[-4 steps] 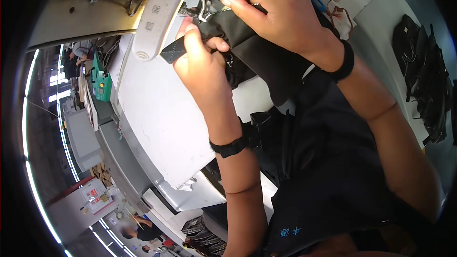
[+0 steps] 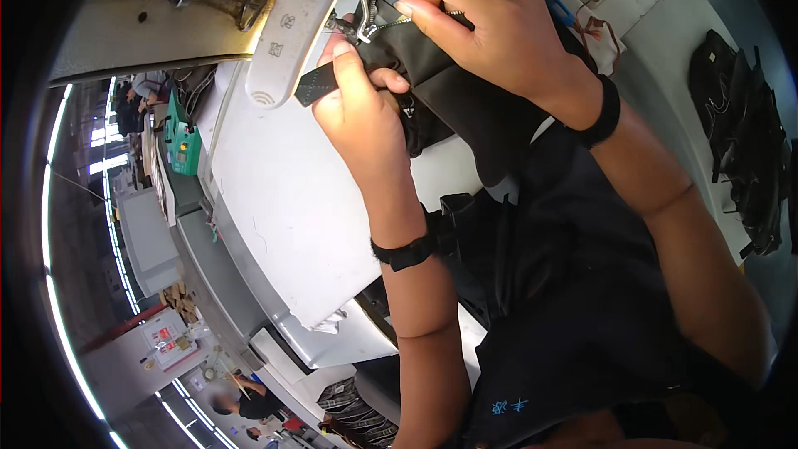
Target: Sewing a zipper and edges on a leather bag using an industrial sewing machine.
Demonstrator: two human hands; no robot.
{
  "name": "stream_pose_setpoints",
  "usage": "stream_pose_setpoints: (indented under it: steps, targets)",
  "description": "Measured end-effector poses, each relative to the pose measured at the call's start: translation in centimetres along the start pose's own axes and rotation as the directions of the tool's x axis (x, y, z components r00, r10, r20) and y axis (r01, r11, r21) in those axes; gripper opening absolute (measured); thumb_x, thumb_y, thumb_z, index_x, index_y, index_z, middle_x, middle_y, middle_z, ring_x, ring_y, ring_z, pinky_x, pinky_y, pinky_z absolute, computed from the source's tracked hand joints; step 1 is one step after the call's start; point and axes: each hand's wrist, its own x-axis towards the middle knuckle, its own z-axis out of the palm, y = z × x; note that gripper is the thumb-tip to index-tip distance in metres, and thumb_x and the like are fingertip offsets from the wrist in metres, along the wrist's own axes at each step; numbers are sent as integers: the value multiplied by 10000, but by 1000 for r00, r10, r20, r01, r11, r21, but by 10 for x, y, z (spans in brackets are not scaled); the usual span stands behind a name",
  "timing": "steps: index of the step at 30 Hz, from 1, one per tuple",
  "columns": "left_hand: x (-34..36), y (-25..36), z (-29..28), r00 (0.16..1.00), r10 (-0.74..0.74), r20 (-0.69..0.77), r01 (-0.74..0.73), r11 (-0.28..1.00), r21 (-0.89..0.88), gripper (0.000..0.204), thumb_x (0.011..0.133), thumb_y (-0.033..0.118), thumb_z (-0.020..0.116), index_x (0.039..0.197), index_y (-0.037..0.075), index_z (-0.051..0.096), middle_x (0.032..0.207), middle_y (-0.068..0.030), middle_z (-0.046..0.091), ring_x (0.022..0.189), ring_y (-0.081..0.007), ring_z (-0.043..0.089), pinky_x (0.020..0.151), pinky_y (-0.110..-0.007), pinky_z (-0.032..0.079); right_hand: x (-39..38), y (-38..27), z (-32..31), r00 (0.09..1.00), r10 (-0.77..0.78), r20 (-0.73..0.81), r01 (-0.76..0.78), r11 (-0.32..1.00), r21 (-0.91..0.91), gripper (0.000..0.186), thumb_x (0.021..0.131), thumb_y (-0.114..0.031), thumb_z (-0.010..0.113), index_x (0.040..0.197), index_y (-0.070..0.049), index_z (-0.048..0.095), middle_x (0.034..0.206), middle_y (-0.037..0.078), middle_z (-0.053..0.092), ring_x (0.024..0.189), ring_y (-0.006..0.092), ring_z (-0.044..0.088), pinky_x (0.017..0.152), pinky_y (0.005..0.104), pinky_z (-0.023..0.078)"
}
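A black fabric piece [image 2: 457,91] with a zipper [image 2: 392,24] along its far edge lies under the sewing machine [image 2: 301,29]. My right hand [image 2: 507,37] is closed in a pinch at the zipper's edge, thumb and forefinger together. Lower and to the left, my left hand [image 2: 362,96] is closed on the fabric, its fingertips close to the metal presser foot [image 2: 364,33]. A dark strip with stitching [image 2: 317,84] sticks out leftward from beneath the left fingers. The needle area is partly hidden by the fingers and the machine's pale lamp arm.
The white worktable [image 2: 283,208] spreads below and left of my hands. Dark fabric pieces [image 2: 740,141] lie in a pile at the far right. A green device [image 2: 180,137] stands beyond the table's left side, and another person [image 2: 253,399] is in the lower-left background.
The view has shifted slightly, so the machine and table sit a little farther right and lower. Both hands keep the same grip on the fabric and zipper.
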Motion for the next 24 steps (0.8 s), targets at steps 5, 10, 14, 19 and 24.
stream_pose_setpoints:
  steps: [5,10,14,19,24]
  targets:
    - [0,0,-5,999,-32,21,32,999,-14,418,1080,261,484,1328,-61,580,585,-49,590,438,-34,364,450,-207,275,-2,2,-1,1000,-20,-19,20,1000,4,237,902,-255,756,771,-117,615,569,30,572,512,233,594,468,349,428]
    - [-11,1,-4,998,-4,-59,-1,996,-85,424,1071,258,530,1365,-45,571,651,-39,601,482,-32,405,460,-199,281,-3,2,0,999,-31,-20,31,1000,3,235,891,-249,767,773,-119,612,572,24,568,512,228,586,476,341,431]
    - [-18,-8,-1,984,150,-95,-143,987,73,390,1041,147,591,1366,-68,568,674,14,551,524,-31,442,473,-203,318,-5,7,2,998,-49,-33,50,999,22,234,878,-230,776,784,-104,603,571,24,541,510,219,562,488,340,424]
    - [-17,-20,-7,988,129,-88,-137,987,-85,433,1038,129,621,1386,-117,545,888,-55,636,751,-99,585,721,-225,486,-5,8,3,997,-67,-35,68,997,32,224,853,-187,800,781,-105,605,579,20,546,508,204,553,480,334,420]
    - [-16,-32,-4,977,120,-175,-164,951,-262,403,1032,134,642,1339,-118,576,896,-67,665,741,-94,591,711,-219,498,-1,5,4,997,-65,-53,68,995,70,211,838,-154,811,785,-100,615,576,16,555,512,192,553,477,323,423]
